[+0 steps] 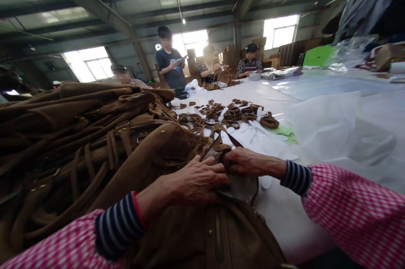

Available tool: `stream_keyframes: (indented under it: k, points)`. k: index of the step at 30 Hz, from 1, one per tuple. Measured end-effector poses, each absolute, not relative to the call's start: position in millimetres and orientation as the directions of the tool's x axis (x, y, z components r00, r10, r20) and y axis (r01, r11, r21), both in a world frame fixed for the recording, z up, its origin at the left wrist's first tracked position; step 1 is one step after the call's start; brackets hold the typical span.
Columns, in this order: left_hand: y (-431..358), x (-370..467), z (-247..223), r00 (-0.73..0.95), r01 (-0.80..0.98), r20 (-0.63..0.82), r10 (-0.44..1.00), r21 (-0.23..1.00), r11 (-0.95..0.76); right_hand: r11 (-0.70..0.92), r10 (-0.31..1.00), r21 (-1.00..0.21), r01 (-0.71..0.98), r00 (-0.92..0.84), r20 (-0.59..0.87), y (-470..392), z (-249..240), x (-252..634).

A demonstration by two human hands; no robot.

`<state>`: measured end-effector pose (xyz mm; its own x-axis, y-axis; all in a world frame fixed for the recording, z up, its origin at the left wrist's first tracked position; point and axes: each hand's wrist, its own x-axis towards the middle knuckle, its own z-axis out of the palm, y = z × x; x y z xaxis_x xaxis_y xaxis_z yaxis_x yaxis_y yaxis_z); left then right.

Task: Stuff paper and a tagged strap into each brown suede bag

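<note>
Bright windows back a workshop where co-workers stand or sit beyond the white table; at its near side lies the brown bag, greyish lining showing at its mouth; the left hand rests across the bag beside that mouth, fingers loosely bent and slightly apart, and whether they pinch any cloth I cannot tell; the right hand is at the mouth too, fingers curled in, tips hidden, so its hold is equally unclear; the step in hand looks like working at the bag's opening, and the next move seems to call for a steadied rim; left of the bag, a heap of brown bags leaves little room; beyond it, strap bundles lie near; right of it, bare tabletop runs open towards a translucent sheet.
</note>
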<state>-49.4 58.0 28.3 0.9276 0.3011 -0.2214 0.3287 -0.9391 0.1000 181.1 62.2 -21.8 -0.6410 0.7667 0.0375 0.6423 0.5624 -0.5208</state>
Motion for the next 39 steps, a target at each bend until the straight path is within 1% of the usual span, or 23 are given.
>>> stream_keyframes:
  k: [3, 6, 8, 10, 12, 15, 17, 19, 21, 23, 25, 27, 30, 32, 36, 39]
  points:
    - [58.8, -44.3, 26.1, 0.923, 0.332, -0.205, 0.325, 0.004, -0.943, 0.572, 0.793, -0.367, 0.734, -0.609, 0.018, 61.0, -25.0, 178.5]
    - [70.2, -35.8, 27.1, 0.919, 0.347, -0.174, 0.353, -0.063, -0.936, 0.604, 0.789, -0.219, 0.766, -0.614, 0.029, 67.8, -21.3, 173.8]
    - [82.3, -31.3, 30.4, 0.917, 0.363, -0.138, 0.375, -0.104, -0.926, 0.609, 0.791, -0.166, 0.776, -0.609, 0.055, 75.7, -16.2, 169.4]
    - [92.3, -30.5, 32.9, 0.911, 0.383, -0.11, 0.397, -0.133, -0.914, 0.583, 0.812, -0.152, 0.798, -0.579, 0.078, 83.6, -13.2, 165.1]
    - [94.8, -34.7, 31.2, 0.908, 0.393, -0.103, 0.405, -0.124, -0.911, 0.547, 0.837, -0.172, 0.82, -0.541, 0.081, 89.5, -15.3, 162.2]
    - [84.4, -47.6, 18.6, 0.91, 0.404, -0.072, 0.409, -0.075, -0.912, 0.518, 0.854, -0.216, 0.828, -0.515, 0.075, 91.0, -26.4, 161.9]
    - [74.7, -56.3, 7.9, 0.897, 0.439, -0.033, 0.441, -0.052, -0.897, 0.503, 0.863, -0.264, 0.823, -0.492, 0.11, 86.7, -33.6, 163.3]
    - [68.2, -61.9, 0.2, 0.877, 0.48, -0.003, 0.48, -0.026, -0.877, 0.488, 0.872, -0.344, 0.802, -0.46, 0.166, 78.6, -37.1, 164.8]
    - [66.1, -64.3, -2.3, 0.867, 0.499, 0.019, 0.499, 0.012, -0.867, 0.508, 0.858, -0.437, 0.742, -0.481, 0.181, 68.0, -37.4, 165.9]
    - [65.8, -65.0, -0.4, 0.863, 0.504, 0.022, 0.505, 0.05, -0.862, 0.545, 0.816, -0.519, 0.658, -0.557, 0.151, 56.6, -37.6, 166.8]
    - [64.3, -65.5, 3.7, 0.863, 0.502, 0.012, 0.504, 0.077, -0.861, 0.546, 0.789, -0.592, 0.593, -0.601, 0.126, 46.4, -41.4, 167.7]
    - [60.2, -66.3, 7.3, 0.866, 0.496, 0.019, 0.5, 0.093, -0.863, 0.498, 0.815, -0.665, 0.557, -0.563, 0.139, 39.4, -50.3, 168.4]
    - [51.5, -67.1, 8.6, 0.866, 0.493, 0.029, 0.499, 0.121, -0.862, 0.435, 0.868, -0.75, 0.498, -0.454, 0.201, 34.8, -67.5, 168.4]
    - [46.9, -66.7, 6.9, 0.859, 0.506, 0.004, 0.512, 0.139, -0.851, 0.439, 0.876, -0.771, 0.462, -0.41, 0.253, 33.6, -75.6, 168.1]
    - [44.6, -63.9, 1.3, 0.842, 0.537, -0.012, 0.54, 0.134, -0.833, 0.483, 0.855, -0.773, 0.41, -0.41, 0.317, 30.9, -78.5, 167.7]
    - [47.9, -61.0, -0.4, 0.845, 0.531, -0.008, 0.534, 0.123, -0.838, 0.558, 0.818, -0.71, 0.43, -0.427, 0.385, 30.6, -74.8, 167.3]
